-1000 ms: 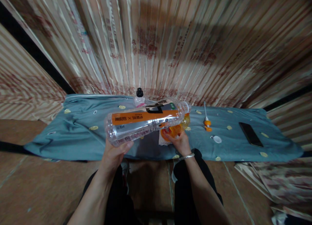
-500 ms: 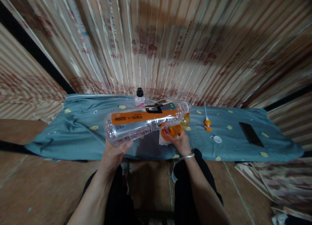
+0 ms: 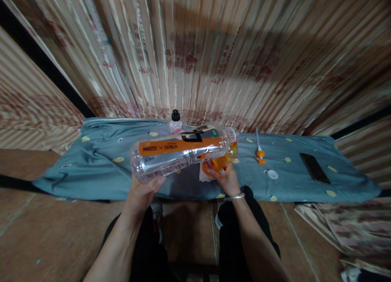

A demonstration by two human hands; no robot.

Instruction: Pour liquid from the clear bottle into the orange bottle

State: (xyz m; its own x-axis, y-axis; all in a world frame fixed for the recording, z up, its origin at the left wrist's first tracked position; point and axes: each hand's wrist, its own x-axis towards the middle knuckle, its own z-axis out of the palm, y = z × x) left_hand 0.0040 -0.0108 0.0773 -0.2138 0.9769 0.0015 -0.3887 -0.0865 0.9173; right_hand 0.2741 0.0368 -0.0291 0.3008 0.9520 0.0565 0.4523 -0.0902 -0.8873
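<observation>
Clear bottle (image 3: 180, 149) lies across the space in front of the person, between the hands and above the cloth (image 3: 91, 164); long axis left to right, base at the left, mouth at the right and a little farther off. Left hand (image 3: 143, 190) grasps it at the base end, thumb along the near side. Right hand (image 3: 226, 178) grips the orange bottle (image 3: 218, 164), which sits below the clear one's shoulder, its own axis slanting away to the right. Key relation: the clear bottle's mouth, nearer the right hand than the left, overlaps the orange bottle's neck end in this view. Whether the two rims touch or stand apart: cannot tell. Tilt of the clear bottle also uncertain; seen from above, judged mouth-end lower. Hidden: the left fingers, behind the base; part of the orange bottle, under the clear one; most of a white paper (image 3: 204, 177) beneath it. Any liquid passing between the mouths cannot be made out. Lower part of the small bottle (image 3: 175, 125) is cut off by the clear bottle in front. Off to the right on the cloth: pump (image 3: 260, 155), white disc (image 3: 273, 174), phone (image 3: 314, 168), all well apart from the left hand. Disc's identity unclear, possibly a cap.
</observation>
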